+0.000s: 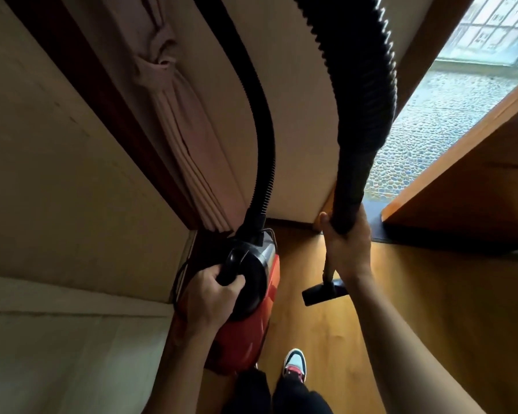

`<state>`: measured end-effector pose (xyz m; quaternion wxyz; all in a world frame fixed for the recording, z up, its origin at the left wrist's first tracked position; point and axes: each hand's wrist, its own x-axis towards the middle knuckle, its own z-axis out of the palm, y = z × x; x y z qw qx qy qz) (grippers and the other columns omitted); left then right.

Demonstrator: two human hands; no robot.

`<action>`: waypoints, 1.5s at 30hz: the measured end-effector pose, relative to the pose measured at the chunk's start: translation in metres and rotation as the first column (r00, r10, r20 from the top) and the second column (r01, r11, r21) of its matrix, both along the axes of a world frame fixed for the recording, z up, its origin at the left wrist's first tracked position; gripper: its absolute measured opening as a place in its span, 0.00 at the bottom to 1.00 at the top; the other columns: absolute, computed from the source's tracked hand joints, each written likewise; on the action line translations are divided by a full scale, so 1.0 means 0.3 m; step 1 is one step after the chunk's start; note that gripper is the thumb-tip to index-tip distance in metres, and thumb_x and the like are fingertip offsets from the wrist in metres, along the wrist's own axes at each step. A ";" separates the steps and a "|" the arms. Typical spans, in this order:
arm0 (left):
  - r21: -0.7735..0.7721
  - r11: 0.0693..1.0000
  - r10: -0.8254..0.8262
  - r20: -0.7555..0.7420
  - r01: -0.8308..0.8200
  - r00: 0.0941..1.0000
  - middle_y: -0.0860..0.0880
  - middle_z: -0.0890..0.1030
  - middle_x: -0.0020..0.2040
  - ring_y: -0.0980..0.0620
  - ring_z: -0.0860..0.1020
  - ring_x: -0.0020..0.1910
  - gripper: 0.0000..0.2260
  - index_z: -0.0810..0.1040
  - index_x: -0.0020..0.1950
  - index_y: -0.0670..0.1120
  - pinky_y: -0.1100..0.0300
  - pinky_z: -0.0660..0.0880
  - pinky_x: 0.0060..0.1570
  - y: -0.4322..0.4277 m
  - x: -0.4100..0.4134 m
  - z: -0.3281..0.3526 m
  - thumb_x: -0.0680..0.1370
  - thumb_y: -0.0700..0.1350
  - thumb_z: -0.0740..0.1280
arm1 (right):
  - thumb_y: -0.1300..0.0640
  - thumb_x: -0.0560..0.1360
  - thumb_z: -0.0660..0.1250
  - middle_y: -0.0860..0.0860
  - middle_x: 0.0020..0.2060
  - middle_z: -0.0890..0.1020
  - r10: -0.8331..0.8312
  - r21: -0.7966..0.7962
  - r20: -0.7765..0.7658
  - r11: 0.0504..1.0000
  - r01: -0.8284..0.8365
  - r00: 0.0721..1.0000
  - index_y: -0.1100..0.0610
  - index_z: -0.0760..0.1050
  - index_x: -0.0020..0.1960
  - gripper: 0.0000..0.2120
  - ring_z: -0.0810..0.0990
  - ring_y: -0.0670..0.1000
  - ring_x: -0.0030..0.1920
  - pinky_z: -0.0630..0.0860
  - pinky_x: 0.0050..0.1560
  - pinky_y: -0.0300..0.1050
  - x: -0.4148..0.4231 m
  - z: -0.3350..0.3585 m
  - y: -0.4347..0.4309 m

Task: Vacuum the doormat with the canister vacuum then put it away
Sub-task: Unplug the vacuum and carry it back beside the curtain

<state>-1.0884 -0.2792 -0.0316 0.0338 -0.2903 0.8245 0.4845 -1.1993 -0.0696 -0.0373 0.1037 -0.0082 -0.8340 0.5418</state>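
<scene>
The red and black canister vacuum [251,309] hangs off the floor at lower centre. My left hand [210,297] grips its black carry handle. A black ribbed hose [265,138] rises from the canister's top, leaves the frame and comes back down on the right. My right hand [346,249] grips the hose end and wand at centre right. Below that hand the thin wand ends in a black floor nozzle [325,291], held above the wooden floor. No doormat is in view.
A beige wall and a tied-back pink curtain [177,121] stand to the left. An open wooden door [461,180] at the right shows a dark threshold [374,222] and pebbled ground [440,115] outside. My shoe [295,364] is on the wooden floor [431,309].
</scene>
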 end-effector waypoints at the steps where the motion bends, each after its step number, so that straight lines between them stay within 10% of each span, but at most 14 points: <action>1: 0.004 1.000 0.020 0.013 -0.020 1.000 0.54 0.77 0.23 0.57 0.75 0.23 0.12 0.78 0.29 0.49 0.58 0.72 0.27 0.012 -0.011 -0.024 0.72 0.43 0.72 | 0.66 0.76 0.71 0.56 0.41 0.77 0.038 0.003 0.011 0.999 -0.038 0.999 0.64 0.72 0.55 0.10 0.76 0.50 0.39 0.70 0.36 0.25 -0.023 -0.028 0.007; 8: -0.012 0.997 0.083 0.086 -0.083 0.993 0.50 0.80 0.29 0.49 0.80 0.30 0.07 0.79 0.33 0.51 0.46 0.80 0.30 0.081 -0.074 -0.281 0.70 0.49 0.70 | 0.48 0.75 0.74 0.51 0.32 0.77 0.114 -0.041 0.042 0.993 -0.112 0.993 0.60 0.75 0.43 0.16 0.75 0.54 0.34 0.71 0.34 0.45 -0.188 -0.280 0.015; 14: -0.067 0.997 -0.018 0.062 0.023 0.998 0.57 0.80 0.30 0.61 0.79 0.34 0.13 0.78 0.32 0.57 0.72 0.70 0.31 0.114 -0.104 -0.593 0.73 0.42 0.72 | 0.41 0.74 0.72 0.51 0.31 0.74 0.076 -0.081 -0.040 0.994 -0.079 0.996 0.58 0.71 0.39 0.21 0.73 0.55 0.33 0.73 0.34 0.53 -0.348 -0.529 -0.045; 20: -0.056 0.998 -0.029 0.081 0.034 0.996 0.54 0.76 0.26 0.65 0.76 0.31 0.13 0.76 0.30 0.51 0.74 0.69 0.29 0.136 -0.158 -1.006 0.73 0.39 0.71 | 0.43 0.73 0.73 0.44 0.28 0.69 -0.011 -0.115 -0.105 0.993 -0.001 0.994 0.46 0.63 0.34 0.20 0.66 0.46 0.30 0.66 0.33 0.46 -0.471 -0.821 -0.152; 30: 0.008 1.000 0.011 0.119 -0.012 0.993 0.52 0.78 0.26 0.47 0.80 0.28 0.09 0.76 0.32 0.50 0.49 0.80 0.31 0.172 -0.294 -1.623 0.72 0.45 0.70 | 0.41 0.72 0.72 0.42 0.23 0.67 0.069 -0.160 -0.248 0.981 -0.111 0.966 0.50 0.60 0.29 0.26 0.66 0.44 0.24 0.62 0.28 0.39 -0.639 -1.183 -0.231; 38: 0.037 0.998 0.056 0.060 -0.058 0.997 0.51 0.80 0.29 0.42 0.82 0.31 0.07 0.79 0.35 0.52 0.44 0.82 0.35 0.213 -0.347 -1.891 0.68 0.54 0.67 | 0.52 0.71 0.77 0.40 0.32 0.76 0.106 -0.186 -0.373 0.965 -0.187 0.922 0.46 0.71 0.40 0.14 0.74 0.35 0.32 0.70 0.36 0.32 -0.716 -1.240 -0.226; 45: 0.034 0.996 0.082 0.029 -0.083 0.996 0.51 0.82 0.32 0.46 0.82 0.30 0.07 0.79 0.37 0.52 0.47 0.82 0.35 0.225 -0.359 -2.009 0.69 0.54 0.66 | 0.58 0.74 0.76 0.42 0.38 0.80 0.342 -0.157 -0.128 0.920 -0.359 0.931 0.47 0.76 0.44 0.10 0.79 0.34 0.38 0.74 0.40 0.29 -0.738 -1.649 -0.162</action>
